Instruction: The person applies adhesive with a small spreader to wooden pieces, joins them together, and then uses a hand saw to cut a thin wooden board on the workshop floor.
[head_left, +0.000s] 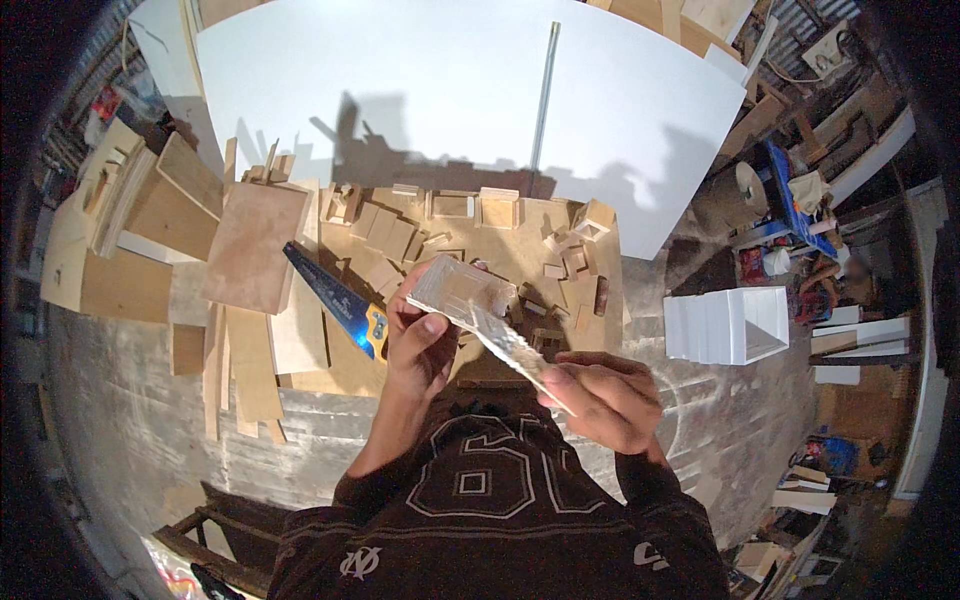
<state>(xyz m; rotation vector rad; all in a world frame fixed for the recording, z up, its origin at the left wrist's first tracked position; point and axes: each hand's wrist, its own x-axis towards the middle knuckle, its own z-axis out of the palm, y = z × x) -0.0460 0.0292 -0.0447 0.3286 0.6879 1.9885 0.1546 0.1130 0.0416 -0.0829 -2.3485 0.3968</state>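
Right over the middle of the bench (308, 381), here's a small tan wooden piece (455, 283), held up off the surface, the left hand (415, 345) clamping its near-left end with the thumb along the near edge. And from the right comes a flat, pale strip (518, 352) with a ragged edge, slanting up to the wooden piece; whether the two touch, I can't tell. The right hand (608, 397) has its fingers pinched together on the strip's near end. Below and beyond, little wooden blocks and frames (450, 206) lie scattered across the bench. Just left of the left hand, there's a handsaw (338, 305), blue blade slanting up and away, yellow handle nearest the wrist. Left of that, a brown panel (257, 245); past the bench, a big white sheet (450, 75) carrying a slim metal bar (546, 100); and over right, a white open-fronted box (727, 325) on the floor.
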